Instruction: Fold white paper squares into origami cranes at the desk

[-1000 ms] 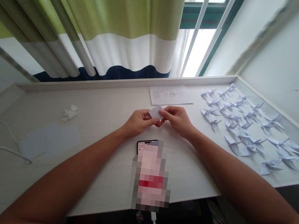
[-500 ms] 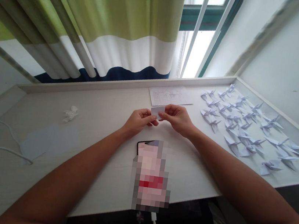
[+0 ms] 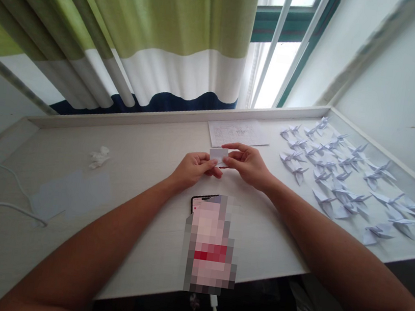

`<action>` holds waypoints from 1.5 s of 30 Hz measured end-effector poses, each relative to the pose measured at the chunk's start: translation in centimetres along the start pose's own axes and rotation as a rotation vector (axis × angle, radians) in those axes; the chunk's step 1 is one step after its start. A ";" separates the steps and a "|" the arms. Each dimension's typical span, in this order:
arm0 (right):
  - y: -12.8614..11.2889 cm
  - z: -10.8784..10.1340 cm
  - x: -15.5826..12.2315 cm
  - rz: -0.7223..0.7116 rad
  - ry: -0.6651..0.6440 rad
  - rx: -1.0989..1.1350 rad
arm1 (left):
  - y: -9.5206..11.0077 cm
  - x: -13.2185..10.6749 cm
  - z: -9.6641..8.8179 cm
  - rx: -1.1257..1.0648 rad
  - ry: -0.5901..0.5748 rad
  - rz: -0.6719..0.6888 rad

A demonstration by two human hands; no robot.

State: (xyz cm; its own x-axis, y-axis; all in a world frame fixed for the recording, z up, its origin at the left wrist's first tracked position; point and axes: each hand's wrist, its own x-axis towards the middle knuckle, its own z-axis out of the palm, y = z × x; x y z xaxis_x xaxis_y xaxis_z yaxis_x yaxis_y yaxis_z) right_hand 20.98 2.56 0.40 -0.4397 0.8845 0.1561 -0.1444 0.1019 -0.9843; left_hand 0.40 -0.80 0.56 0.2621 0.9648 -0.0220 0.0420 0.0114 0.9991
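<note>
A small folded piece of white paper (image 3: 218, 154) is held up over the desk between both hands. My left hand (image 3: 195, 168) pinches its lower left corner between thumb and fingers. On the other side, my right hand (image 3: 247, 164) grips the right edge, thumb in front and index finger stretched along the top. The paper's back and the fingertips behind it are hidden. Just beyond the hands lies a printed sheet (image 3: 239, 133). Nearer to me a phone (image 3: 204, 204) rests on the desk, its screen mostly blurred out.
Several white paper cranes (image 3: 344, 169) cover the right side of the desk (image 3: 147, 147). At left are a crumpled tissue (image 3: 99, 157), flat white paper sheets (image 3: 59, 194) and a white cable (image 3: 3, 206). A charging cable (image 3: 213, 303) hangs from the phone over the front edge.
My right index finger has lifted and straightened along the paper's top edge. The left hand keeps its pinch. The whole view has shifted slightly.
</note>
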 end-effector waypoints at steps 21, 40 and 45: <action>-0.3 -0.3 -0.1 -0.089 -0.054 -0.237 | 0.1 -0.1 -1.2 0.110 -0.283 -0.018; -0.1 -0.3 0.1 -0.166 -0.013 -0.264 | 1.2 -0.1 -0.8 -0.040 -0.218 -0.104; -0.1 -0.2 0.1 -0.161 -0.018 -0.256 | 1.1 0.0 -1.1 -0.054 -0.272 -0.119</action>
State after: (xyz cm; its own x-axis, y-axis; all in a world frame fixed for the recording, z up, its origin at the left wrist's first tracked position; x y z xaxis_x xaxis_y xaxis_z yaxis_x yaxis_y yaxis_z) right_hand 21.10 2.72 0.51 -0.4449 0.8399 0.3108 0.0142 0.3536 -0.9353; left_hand -0.59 -0.53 1.68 0.5077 0.8499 -0.1410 0.0385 0.1411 0.9892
